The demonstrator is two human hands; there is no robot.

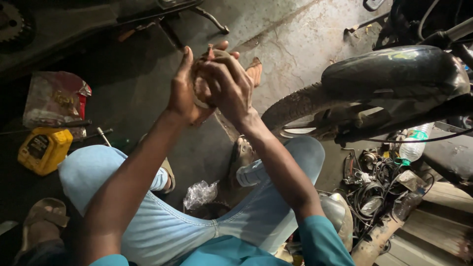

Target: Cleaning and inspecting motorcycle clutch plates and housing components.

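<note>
1. far left on the dark floor stands a yellow oil jug [43, 149], and just behind it lies a crumpled clear plastic bag [55, 100] with red inside; a thin metal tool [104, 136] lies just beside the jug's right side.
2. at the lower left a sandalled foot [43, 215] rests on the floor, and pale blue jeans [162, 226] cover the person's bent knees.
3. the left hand [183, 91] is raised in front of the person, palm turned inward and thumb up, pressed flat against the left side of a round brownish part [201, 88]; the fingers are stretched rather than curled.
4. the right hand [227, 84] wraps over the same round part from the right and top, fingers curled and clasping it, so most of the part is hidden and its exact kind cannot be told. the part is held in the air above the floor, between both hands.
5. below the hands a scrunched clear plastic wrap [200, 193] lies between the legs.
6. to the right stands a motorcycle tyre [295, 106] under a black mudguard [394, 74].
7. far right a tangle of cables [367, 187] lies near a clear plastic bottle [414, 145].
</note>
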